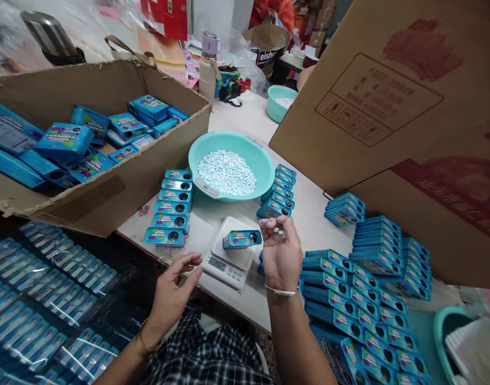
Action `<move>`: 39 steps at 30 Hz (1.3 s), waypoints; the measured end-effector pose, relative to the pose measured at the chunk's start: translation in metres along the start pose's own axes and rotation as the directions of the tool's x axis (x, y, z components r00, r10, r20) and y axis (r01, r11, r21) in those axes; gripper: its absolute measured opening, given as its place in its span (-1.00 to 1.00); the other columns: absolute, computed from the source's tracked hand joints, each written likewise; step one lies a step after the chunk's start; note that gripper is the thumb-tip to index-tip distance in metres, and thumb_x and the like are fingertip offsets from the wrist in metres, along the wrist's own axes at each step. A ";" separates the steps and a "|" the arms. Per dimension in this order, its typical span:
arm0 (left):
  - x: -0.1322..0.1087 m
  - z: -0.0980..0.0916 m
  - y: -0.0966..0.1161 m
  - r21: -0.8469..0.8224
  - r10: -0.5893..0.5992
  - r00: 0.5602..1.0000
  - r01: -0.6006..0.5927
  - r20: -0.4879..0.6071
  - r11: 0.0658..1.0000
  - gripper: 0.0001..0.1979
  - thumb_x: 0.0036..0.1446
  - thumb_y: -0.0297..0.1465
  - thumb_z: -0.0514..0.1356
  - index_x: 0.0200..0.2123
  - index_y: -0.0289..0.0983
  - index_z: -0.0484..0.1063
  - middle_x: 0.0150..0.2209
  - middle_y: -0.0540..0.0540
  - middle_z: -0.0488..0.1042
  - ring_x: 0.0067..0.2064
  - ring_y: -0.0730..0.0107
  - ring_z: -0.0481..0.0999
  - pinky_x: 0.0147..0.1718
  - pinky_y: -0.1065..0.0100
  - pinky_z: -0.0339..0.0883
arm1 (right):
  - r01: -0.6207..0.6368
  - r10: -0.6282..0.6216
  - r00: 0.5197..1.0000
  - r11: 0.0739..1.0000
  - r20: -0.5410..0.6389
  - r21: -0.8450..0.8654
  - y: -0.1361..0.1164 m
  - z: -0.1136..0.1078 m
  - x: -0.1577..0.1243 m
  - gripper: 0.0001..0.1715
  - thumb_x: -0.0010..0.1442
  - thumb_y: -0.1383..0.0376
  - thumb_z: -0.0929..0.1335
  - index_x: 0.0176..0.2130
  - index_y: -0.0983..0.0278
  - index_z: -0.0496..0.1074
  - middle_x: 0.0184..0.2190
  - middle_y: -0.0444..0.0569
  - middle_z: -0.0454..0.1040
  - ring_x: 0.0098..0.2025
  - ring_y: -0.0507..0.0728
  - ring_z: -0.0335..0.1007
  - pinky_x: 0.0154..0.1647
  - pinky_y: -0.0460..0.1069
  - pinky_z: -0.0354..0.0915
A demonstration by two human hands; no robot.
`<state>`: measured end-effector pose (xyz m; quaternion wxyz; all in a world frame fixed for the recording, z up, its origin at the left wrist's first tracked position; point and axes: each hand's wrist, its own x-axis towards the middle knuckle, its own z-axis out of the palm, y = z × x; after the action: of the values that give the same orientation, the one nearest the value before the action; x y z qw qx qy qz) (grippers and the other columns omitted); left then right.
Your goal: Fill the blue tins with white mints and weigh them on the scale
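A small blue candy box (242,238) lies on a white digital scale (228,256) at the table's near edge. My right hand (280,251) hovers just right of it, fingers curled around a few small white pellets. My left hand (173,291) rests open near the scale's left corner, holding nothing. Behind the scale stands a teal basin (200,155) filled with white pellets (228,171). One row of blue boxes (171,208) lies left of the scale, and another row of blue boxes (279,192) lies right of the basin.
A big cardboard carton (108,192) of blue boxes sits at left. Stacked blue boxes (369,289) fill the right side under large cartons (389,96). Wrapped packs (40,305) lie lower left. A second teal bowl (280,101) and a bottle (208,64) stand at the back.
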<state>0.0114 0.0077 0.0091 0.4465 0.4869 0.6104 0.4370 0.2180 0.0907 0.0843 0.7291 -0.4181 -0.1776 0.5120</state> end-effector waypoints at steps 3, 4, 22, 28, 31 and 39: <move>0.000 0.001 -0.002 -0.015 -0.011 1.000 0.011 0.007 1.000 -0.66 0.14 -0.20 0.24 -0.07 -0.24 0.48 -0.11 -0.14 0.54 -0.15 0.30 0.54 -0.12 0.31 0.43 | -0.011 0.011 1.000 1.000 -0.014 -0.004 0.000 0.000 -0.001 -0.77 0.21 0.14 0.35 -0.38 0.23 0.41 -0.48 -0.18 0.39 -0.31 0.01 0.40 -0.01 0.01 0.34; -0.001 0.001 -0.003 -0.019 -0.015 1.000 0.016 0.009 1.000 -0.66 0.14 -0.20 0.24 -0.07 -0.24 0.48 -0.11 -0.14 0.54 -0.15 0.30 0.54 -0.12 0.31 0.43 | -0.021 0.021 1.000 1.000 -0.020 0.005 0.000 0.000 -0.001 -0.77 0.21 0.14 0.35 -0.38 0.23 0.40 -0.49 -0.18 0.38 -0.32 0.00 0.40 -0.02 0.00 0.34; -0.001 -0.003 -0.005 0.071 0.099 0.995 -0.098 -0.009 0.993 -0.68 0.18 -0.25 0.22 -0.03 -0.22 0.44 -0.10 -0.12 0.50 -0.13 0.30 0.51 -0.13 0.28 0.42 | -0.115 0.120 0.993 0.948 0.003 0.295 -0.050 -0.035 0.006 -0.75 0.35 0.28 0.20 -0.38 0.26 0.29 -0.57 -0.28 0.12 -0.57 -0.09 0.12 -0.45 -0.13 0.28; 0.025 0.006 0.038 0.347 0.494 0.860 -0.506 0.129 0.790 -0.59 0.23 -0.38 0.17 0.15 -0.14 0.33 -0.01 -0.14 0.38 0.04 0.22 0.38 0.04 0.16 0.28 | -0.122 0.129 0.992 0.944 -0.002 0.306 -0.048 -0.040 0.002 -0.76 0.34 0.27 0.22 -0.38 0.26 0.30 -0.57 -0.28 0.10 -0.58 -0.09 0.10 -0.46 -0.13 0.26; 0.041 0.017 0.061 0.431 0.569 0.779 -0.622 0.261 0.654 -0.62 0.26 -0.40 0.12 0.15 -0.12 0.35 -0.09 -0.14 0.39 -0.03 0.21 0.35 -0.02 0.14 0.27 | -0.142 0.148 0.989 0.937 0.006 0.319 -0.048 -0.042 -0.001 -0.78 0.32 0.27 0.25 -0.37 0.26 0.30 -0.57 -0.28 0.10 -0.57 -0.09 0.10 -0.46 -0.13 0.26; 0.057 0.041 0.075 0.474 0.552 0.748 -0.662 0.368 0.581 -0.68 0.25 -0.35 0.14 0.08 -0.17 0.38 -0.07 -0.14 0.39 -0.04 0.17 0.33 -0.03 0.10 0.24 | -0.121 0.141 0.989 0.945 -0.046 0.303 -0.045 -0.035 -0.004 -0.86 0.23 0.28 0.32 -0.38 0.26 0.35 -0.53 -0.24 0.21 -0.52 -0.08 0.18 -0.45 -0.15 0.27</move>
<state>0.0592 0.0784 0.0662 0.1526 0.8149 0.4650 0.3105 0.2670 0.0664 0.1004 0.7540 -0.3303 -0.0454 0.5660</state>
